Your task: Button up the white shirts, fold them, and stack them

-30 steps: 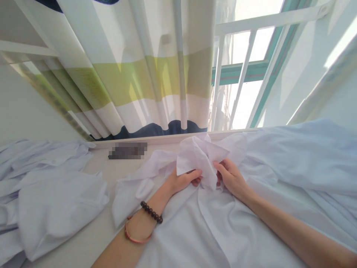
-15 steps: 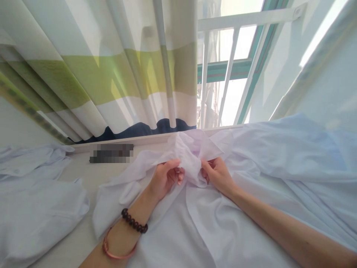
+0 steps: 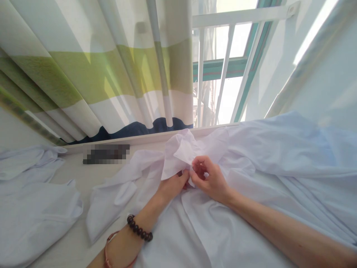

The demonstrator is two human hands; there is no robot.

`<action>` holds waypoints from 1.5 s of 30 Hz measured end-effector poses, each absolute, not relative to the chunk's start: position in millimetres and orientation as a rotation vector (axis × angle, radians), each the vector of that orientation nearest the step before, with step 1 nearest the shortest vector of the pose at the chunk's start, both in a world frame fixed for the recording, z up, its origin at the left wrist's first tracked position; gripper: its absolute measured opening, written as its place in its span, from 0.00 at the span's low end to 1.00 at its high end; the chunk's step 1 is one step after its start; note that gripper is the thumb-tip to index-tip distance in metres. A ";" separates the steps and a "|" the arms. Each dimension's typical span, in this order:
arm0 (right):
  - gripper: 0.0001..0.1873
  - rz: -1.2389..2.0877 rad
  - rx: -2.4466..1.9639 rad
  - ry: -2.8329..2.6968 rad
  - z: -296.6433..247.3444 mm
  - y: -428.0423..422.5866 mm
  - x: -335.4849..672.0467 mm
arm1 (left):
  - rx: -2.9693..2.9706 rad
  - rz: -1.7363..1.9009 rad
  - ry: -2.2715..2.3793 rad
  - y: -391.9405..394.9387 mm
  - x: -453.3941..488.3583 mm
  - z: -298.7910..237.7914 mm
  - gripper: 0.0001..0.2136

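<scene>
A white shirt [image 3: 212, 223] lies spread over the table in front of me, its upper part bunched up near the window ledge. My left hand [image 3: 171, 186] reaches under the bunched fabric [image 3: 181, 149] and holds it, fingers mostly hidden by cloth. My right hand [image 3: 208, 176] is right beside it, thumb and fingers pinched on the fabric's edge. A bead bracelet [image 3: 139, 229] and a copper bangle [image 3: 107, 249] sit on my left wrist.
More white garments [image 3: 33, 208] are piled at the left of the pale table [image 3: 72, 245]. A striped green, white and navy curtain [image 3: 106, 74] hangs behind, beside a barred window [image 3: 223, 74]. A blurred dark patch [image 3: 106, 154] lies on the ledge.
My hands have closed in together on the bunched fabric; my right hand rose and curled into a pinch, and my left slid under the cloth. The view shifted slightly right.
</scene>
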State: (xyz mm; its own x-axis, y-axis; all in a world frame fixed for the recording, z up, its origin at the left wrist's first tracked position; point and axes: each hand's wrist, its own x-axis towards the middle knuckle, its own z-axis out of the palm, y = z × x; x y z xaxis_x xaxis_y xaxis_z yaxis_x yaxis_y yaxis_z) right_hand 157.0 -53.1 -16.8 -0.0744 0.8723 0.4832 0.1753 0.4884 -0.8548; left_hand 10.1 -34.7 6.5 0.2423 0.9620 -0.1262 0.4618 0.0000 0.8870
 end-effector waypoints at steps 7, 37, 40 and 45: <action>0.07 0.787 -1.001 -1.569 -16.2 -49.1 157.8 | 1.457 0.768 1.070 -28.6 -2.7 -0.9 0.09; 0.05 0.751 -1.140 -1.645 -16.3 -43.7 158.1 | 1.348 0.695 1.082 -27.0 -14.1 6.2 0.15; 0.02 0.819 -1.153 -1.646 -16.0 -40.3 160.3 | 1.413 0.659 1.020 -28.8 -16.1 7.9 0.14; 0.03 0.974 -1.094 -1.560 -16.2 -37.4 163.2 | 1.497 0.692 1.084 -28.7 -11.6 8.8 0.12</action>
State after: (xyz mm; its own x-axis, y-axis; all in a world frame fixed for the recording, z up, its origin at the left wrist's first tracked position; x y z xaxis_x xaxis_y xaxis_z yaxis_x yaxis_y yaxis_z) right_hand 163.2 -37.4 -16.2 -0.1364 0.9570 0.2559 0.1902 0.2788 -0.9413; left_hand -11.6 -28.7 8.8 0.4090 0.9024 -0.1353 0.2578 0.0280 0.9658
